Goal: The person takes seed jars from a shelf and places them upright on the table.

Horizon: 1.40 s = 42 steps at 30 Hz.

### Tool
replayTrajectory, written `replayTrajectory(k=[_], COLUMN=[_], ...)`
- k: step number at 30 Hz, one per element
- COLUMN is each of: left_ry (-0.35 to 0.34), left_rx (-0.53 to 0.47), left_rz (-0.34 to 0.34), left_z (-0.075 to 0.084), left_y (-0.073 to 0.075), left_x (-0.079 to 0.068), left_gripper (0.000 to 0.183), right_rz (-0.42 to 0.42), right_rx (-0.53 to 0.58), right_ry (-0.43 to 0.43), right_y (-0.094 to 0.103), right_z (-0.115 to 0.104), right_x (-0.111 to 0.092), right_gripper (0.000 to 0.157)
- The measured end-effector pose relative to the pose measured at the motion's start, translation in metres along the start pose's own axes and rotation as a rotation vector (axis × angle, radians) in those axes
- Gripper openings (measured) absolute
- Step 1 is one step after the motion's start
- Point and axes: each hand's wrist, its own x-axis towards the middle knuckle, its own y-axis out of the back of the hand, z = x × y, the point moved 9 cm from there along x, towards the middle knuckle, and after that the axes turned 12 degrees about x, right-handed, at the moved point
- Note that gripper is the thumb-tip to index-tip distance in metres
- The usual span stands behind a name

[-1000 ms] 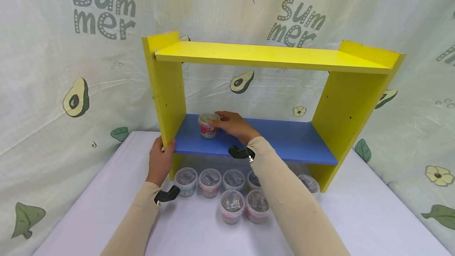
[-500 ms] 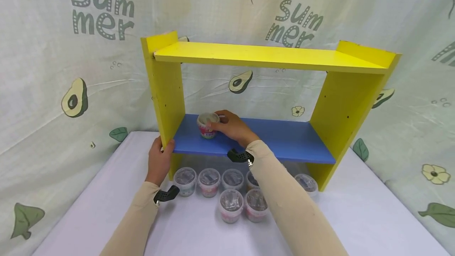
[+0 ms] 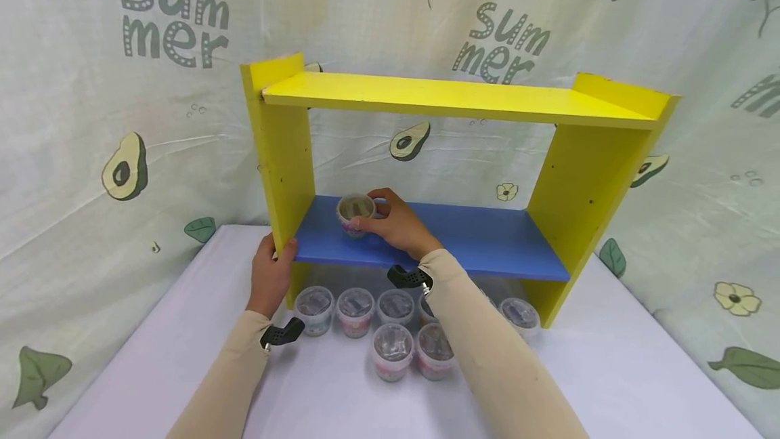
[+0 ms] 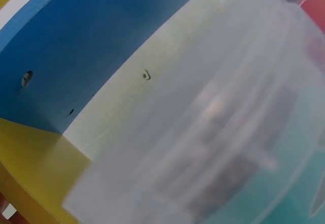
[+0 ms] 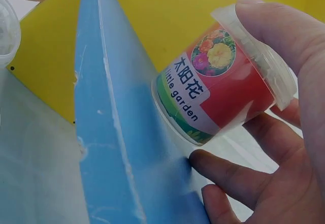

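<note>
My right hand (image 3: 399, 225) holds a small plastic tub (image 3: 356, 208) at the left part of the blue shelf board (image 3: 475, 239). Seen from the right wrist, the tub (image 5: 213, 76) has a red and green label with flowers and "Little garden", and a clear lid (image 5: 269, 56). The thumb lies on the lid's edge, other fingers are behind the tub, and its base is close over the blue board. With the thumb in front, my left hand (image 3: 270, 280) grips the yellow left side panel (image 3: 283, 175) at the board's corner.
Beneath the board, several lidded tubs (image 3: 355, 310) stand in a row on the white-covered table (image 3: 329, 398). Two more tubs (image 3: 392, 351) stand in front of them, partly beside my right sleeve. A yellow top board (image 3: 451, 97) spans the unit, with a printed curtain (image 3: 183, 100) behind.
The held tub has tipped in my right hand, so its lid shows more and its label less in the head view. My left hand keeps its grip; the whole view has shifted slightly.
</note>
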Motion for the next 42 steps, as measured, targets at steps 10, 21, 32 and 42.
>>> replayTrajectory(k=[10,21,32,42], left_ry=[0.021,0.003,0.008,-0.002], left_rx=[0.012,0.006,0.007,0.0], left_rz=[0.004,0.026,-0.002,-0.006], left_z=[-0.007,-0.006,0.0,-0.003], left_y=[0.001,0.001,-0.001,-0.002], left_x=[-0.001,0.001,0.001,0.002], left_gripper=[0.058,0.056,0.056,0.058], right_rz=[0.013,0.052,0.125,0.158], right_rx=[0.023,0.099,0.286,0.374], right_ry=[0.01,-0.018,0.0,0.125], right_y=[-0.003,0.006,0.026,0.041], right_z=[0.003,0.008,0.002,-0.008], right_x=[-0.001,0.001,-0.006,-0.036], right_gripper=[0.073,0.078,0.067,0.066])
